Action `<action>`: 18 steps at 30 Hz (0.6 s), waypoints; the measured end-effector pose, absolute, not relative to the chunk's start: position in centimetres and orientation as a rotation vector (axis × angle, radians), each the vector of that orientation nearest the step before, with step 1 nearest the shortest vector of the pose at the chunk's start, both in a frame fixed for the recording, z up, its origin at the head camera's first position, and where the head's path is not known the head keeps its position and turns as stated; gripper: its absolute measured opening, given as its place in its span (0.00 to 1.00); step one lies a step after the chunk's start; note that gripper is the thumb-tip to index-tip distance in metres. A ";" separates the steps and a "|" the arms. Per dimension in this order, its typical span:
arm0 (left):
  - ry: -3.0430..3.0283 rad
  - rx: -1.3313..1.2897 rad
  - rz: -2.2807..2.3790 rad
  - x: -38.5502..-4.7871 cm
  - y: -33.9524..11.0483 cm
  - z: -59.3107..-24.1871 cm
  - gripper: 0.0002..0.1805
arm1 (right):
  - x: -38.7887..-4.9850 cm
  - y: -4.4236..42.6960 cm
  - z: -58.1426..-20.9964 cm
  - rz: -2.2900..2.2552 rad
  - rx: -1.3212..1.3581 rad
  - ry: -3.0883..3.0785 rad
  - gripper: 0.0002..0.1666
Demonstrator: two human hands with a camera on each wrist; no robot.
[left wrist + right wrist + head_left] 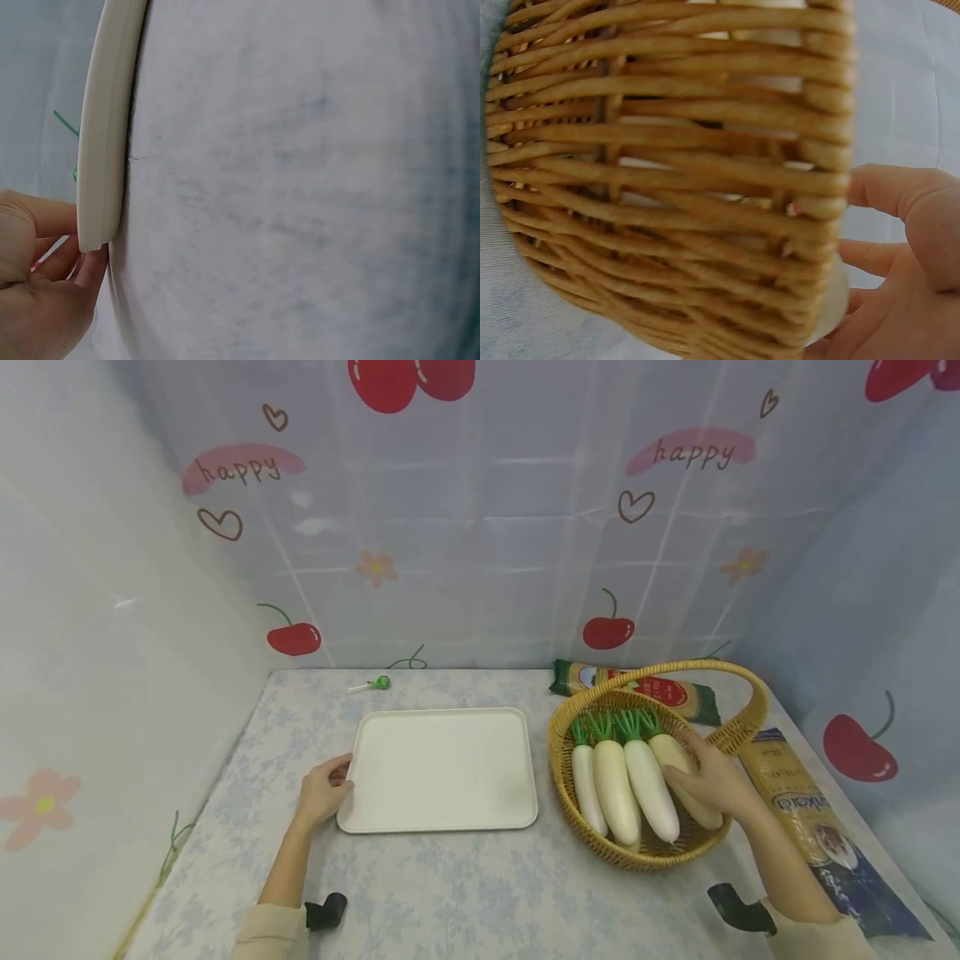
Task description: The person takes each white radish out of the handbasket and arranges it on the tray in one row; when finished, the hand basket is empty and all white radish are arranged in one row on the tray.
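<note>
A white rectangular tray (442,770) lies on the table. My left hand (325,789) is at its left edge; in the left wrist view the thumb is on one face of the rim (105,127) and the fingers on the end, pinching it. To the right stands a wicker basket (564,777) with a tall handle, holding several white radishes (618,785) with green stem tops. My right hand (712,781) reaches over the basket's right rim and grips the rightmost radish (693,797), thumb across it; the other fingertips are partly hidden. In the right wrist view the woven wall (682,172) covers most of the radishes.
Behind the basket lies a pasta packet (675,692) with green ends. A yellow and blue packet (817,827) lies at the right, under my right forearm. A green lollipop (382,682) rests near the back edge. A printed curtain (480,527) closes off the back.
</note>
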State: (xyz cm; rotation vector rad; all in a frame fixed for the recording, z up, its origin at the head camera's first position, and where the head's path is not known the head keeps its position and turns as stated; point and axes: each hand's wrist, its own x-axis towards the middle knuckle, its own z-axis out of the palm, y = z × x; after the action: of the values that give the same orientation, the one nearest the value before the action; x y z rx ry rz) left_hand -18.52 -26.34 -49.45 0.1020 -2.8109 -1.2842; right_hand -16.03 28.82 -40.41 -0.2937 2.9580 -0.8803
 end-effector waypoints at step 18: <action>-2.911 0.039 -1.337 -18.6 -27.3 -48.7 0.26 | -16.8 29.5 -41.6 -0.844 -0.266 2.942 0.39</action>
State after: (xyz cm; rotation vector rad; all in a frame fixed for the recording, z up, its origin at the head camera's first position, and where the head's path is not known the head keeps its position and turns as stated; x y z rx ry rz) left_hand -18.62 -27.31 -48.69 0.0389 -2.9109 -1.3371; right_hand -16.80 29.53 -41.56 -0.2659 2.9415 -0.8438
